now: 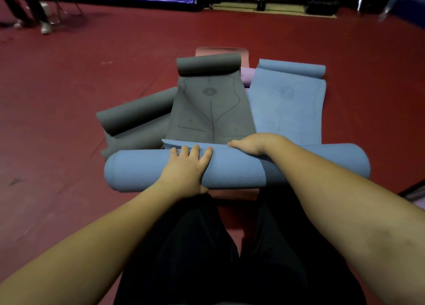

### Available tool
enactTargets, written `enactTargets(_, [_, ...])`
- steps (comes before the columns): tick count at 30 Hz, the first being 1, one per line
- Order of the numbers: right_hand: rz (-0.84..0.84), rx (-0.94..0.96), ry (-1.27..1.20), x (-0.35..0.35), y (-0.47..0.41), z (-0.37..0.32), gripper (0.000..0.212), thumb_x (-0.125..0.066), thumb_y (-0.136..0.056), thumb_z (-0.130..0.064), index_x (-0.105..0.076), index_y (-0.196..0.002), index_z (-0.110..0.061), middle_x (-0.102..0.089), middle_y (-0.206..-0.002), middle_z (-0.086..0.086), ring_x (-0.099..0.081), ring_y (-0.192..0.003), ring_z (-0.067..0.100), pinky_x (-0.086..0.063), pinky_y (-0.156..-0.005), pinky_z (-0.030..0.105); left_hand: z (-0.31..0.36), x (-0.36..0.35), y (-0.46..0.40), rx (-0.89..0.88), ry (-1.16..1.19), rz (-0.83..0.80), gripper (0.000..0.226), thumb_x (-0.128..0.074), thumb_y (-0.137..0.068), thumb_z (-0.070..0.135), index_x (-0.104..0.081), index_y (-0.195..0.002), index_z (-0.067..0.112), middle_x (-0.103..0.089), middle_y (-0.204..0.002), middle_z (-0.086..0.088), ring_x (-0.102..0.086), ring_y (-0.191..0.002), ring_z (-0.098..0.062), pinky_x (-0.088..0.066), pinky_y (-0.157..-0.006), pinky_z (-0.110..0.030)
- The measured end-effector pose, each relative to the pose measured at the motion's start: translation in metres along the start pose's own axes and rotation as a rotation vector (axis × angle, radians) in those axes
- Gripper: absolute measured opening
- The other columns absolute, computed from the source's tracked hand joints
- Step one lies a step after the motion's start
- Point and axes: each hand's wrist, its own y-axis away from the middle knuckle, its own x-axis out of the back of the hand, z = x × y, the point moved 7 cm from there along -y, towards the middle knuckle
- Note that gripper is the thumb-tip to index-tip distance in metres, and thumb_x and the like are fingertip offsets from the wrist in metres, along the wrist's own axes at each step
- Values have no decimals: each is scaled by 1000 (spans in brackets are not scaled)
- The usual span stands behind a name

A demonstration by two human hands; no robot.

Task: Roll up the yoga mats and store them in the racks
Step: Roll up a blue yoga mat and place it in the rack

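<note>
both forearms reach out over my dark trousers (pixel 202 247) to the blue roll (pixel 142 171), which lies crosswise right in front of my knees on the red floor (pixel 57 97), its long axis running left to right. left hand (pixel 184 169) lies flat on top of the roll near its middle, fingers straight and spread, pressing and not gripping. right hand (pixel 251 144) sits further forward at the roll's far edge, where the last loose flap of the blue mat still sticks out; the fingers curve over that edge, and i cannot tell whether they pinch it or only push. the right hand is the nearer one to the flap, so i judge the roll needs one more turn away from me before it is closed.

beyond it, touching or overlapping, lie a grey mat (pixel 211 111) half rolled from its far end, a second grey mat (pixel 135 113) to its left, a light blue mat (pixel 287 104) to its right, and pink and lilac ones underneath. no rack shows here, so storing is not yet begun.
</note>
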Motion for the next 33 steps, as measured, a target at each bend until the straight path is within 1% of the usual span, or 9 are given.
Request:
enactTargets(4, [-22,17,-4,1,9,-2,67,-26,-96,-66,-49,-143,-23,-40,-154,10,-41,-137,28,-28,-113,44,0,10,4,-45,-13,6,110,-57,-71,77,-11,-152,18,-37,-147,-14,-44,-125,-35,-33,-104,-53])
enactTargets(9, [-80,9,13,-6,33,1,65,-30,-95,-66,-57,-134,-22,-48,-148,9,-49,-128,27,-34,-102,40,9,31,28,-86,30,-16,114,-58,-64,83,-15,-150,21,-44,-138,-7,-47,-120,-30,-40,-96,-46])
enactTargets(15, [-190,-1,-24,-24,46,6,60,-35,-91,-71,-62,-128,-32,-53,-143,1,-54,-119,22,-36,-103,41,17,36,54,-114,98,-83,115,-58,-59,87,-19,-147,25,-49,-133,-1,-51,-114,-25,-45,-94,-43])
enactTargets(17, [-122,4,-22,-21,44,4,62,-35,-93,-70,-60,-131,-28,-50,-146,3,-51,-125,24,-34,-104,40,14,35,50,-121,123,-112,116,-59,-58,87,-20,-147,25,-49,-133,0,-51,-115,-25,-46,-95,-43])
enactTargets(20, [92,18,82,-11,39,4,63,-28,-99,-62,-60,-132,-18,-49,-147,10,-48,-130,29,-35,-105,39,8,30,38,-125,190,-189,115,-64,-54,85,-25,-145,27,-51,-131,1,-51,-117,-25,-48,-93,-42])
enactTargets(26, [321,73,110,-9,54,13,55,-26,-100,-58,-66,-118,-23,-61,-132,5,-55,-119,28,-43,-93,37,-8,20,6,-113,462,-445,98,-76,-47,80,-40,-127,37,-56,-120,10,-55,-110,-17,-48,-94,-42])
enactTargets(28, [338,63,118,-8,58,16,55,-25,-100,-58,-66,-116,-24,-62,-130,5,-56,-119,28,-43,-92,37,-11,17,-3,-113,527,-508,94,-79,-45,78,-42,-122,40,-56,-119,14,-56,-109,-15,-48,-96,-41])
enactTargets(31, [315,49,132,-9,56,18,58,-22,-98,-63,-66,-116,-29,-64,-126,3,-56,-117,27,-41,-92,39,-11,15,-10,-120,569,-559,104,-82,-47,73,-39,-135,39,-52,-129,15,-53,-116,-13,-43,-104,-38])
enactTargets(33, [369,56,157,-11,56,16,61,-20,-97,-64,-64,-119,-29,-60,-127,2,-53,-118,26,-39,-95,42,-12,13,-13,-111,614,-592,107,-85,-50,69,-36,-140,38,-51,-132,17,-51,-119,-12,-40,-107,-36])
